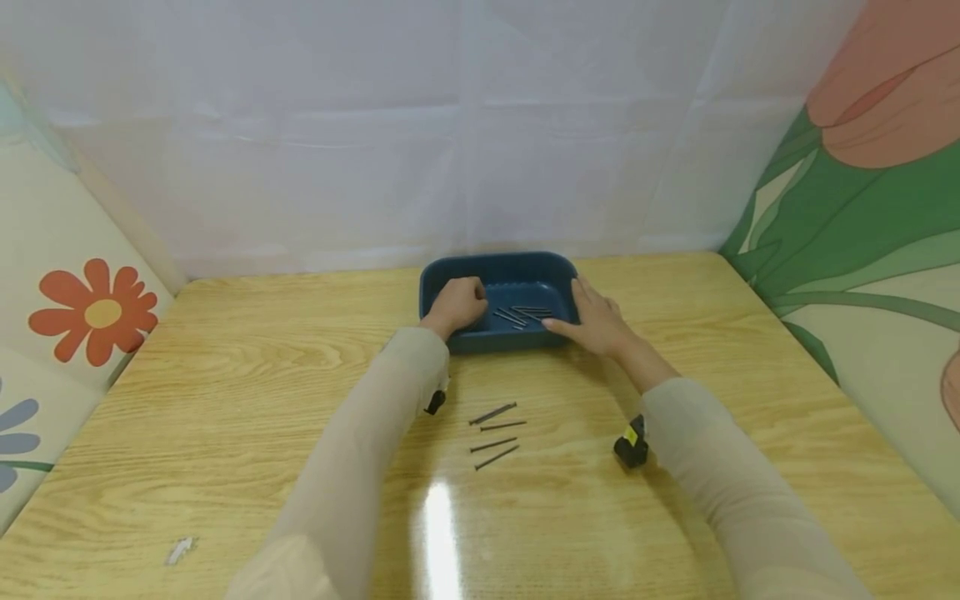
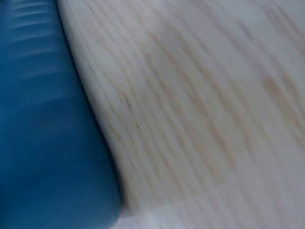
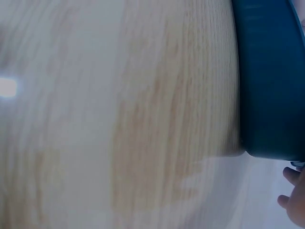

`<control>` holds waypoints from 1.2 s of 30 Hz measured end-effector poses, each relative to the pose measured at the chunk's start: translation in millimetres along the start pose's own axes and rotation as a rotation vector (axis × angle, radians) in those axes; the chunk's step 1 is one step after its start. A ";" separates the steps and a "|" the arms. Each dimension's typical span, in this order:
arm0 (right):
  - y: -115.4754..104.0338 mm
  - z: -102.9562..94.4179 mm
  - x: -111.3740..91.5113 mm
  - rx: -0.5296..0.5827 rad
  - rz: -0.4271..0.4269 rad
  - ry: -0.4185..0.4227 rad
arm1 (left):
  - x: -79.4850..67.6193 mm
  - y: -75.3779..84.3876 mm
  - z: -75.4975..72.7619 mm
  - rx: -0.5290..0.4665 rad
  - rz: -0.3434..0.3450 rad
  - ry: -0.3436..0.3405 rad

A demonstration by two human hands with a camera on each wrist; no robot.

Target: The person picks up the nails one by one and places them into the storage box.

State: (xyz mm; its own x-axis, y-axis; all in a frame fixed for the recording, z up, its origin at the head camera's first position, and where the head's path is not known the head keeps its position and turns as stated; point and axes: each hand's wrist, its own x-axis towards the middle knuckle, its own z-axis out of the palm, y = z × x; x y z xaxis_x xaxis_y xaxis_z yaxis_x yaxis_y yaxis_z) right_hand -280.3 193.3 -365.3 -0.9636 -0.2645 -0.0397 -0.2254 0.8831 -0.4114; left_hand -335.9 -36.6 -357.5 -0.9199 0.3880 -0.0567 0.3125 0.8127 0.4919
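A dark blue plastic tray stands at the back of the table, with several dark nails inside. Over its left part is my left hand, fingers curled in; nothing shows in it, though its palm is hidden. My right hand grips the tray's right end, thumb over the front rim and fingers along the right side. In the right wrist view, fingertips show beside the tray. The left wrist view has only the tray's outer wall and tabletop. Nearer the front, several loose nails lie side by side.
The wood-grain table reaches back to a white sheet. Painted panels with a red flower and green leaves flank it. A small white scuff marks the front left. Black wrist devices sit under both sleeves.
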 end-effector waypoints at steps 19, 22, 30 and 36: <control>-0.4 1.8 -0.6 0.067 0.015 -0.012 | -23.4 30.0 -9.8 -0.245 0.079 0.045; 0.4 2.4 -0.4 0.060 0.017 -0.014 | -29.5 34.7 -10.4 -0.247 0.101 0.032; 0.8 1.8 0.2 0.060 0.031 -0.028 | -46.5 38.8 -12.8 -0.229 0.191 -0.015; -1.0 1.9 -0.7 0.067 0.026 -0.026 | -59.8 37.3 -12.5 -0.249 0.237 -0.075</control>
State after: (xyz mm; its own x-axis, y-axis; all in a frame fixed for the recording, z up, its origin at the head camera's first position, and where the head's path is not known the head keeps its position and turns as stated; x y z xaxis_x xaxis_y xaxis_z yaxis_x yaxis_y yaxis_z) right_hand -279.1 191.9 -366.5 -0.9646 -0.2527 -0.0748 -0.1895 0.8623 -0.4696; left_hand -272.1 -35.0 -324.9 -0.8059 0.5915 0.0255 0.4395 0.5689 0.6951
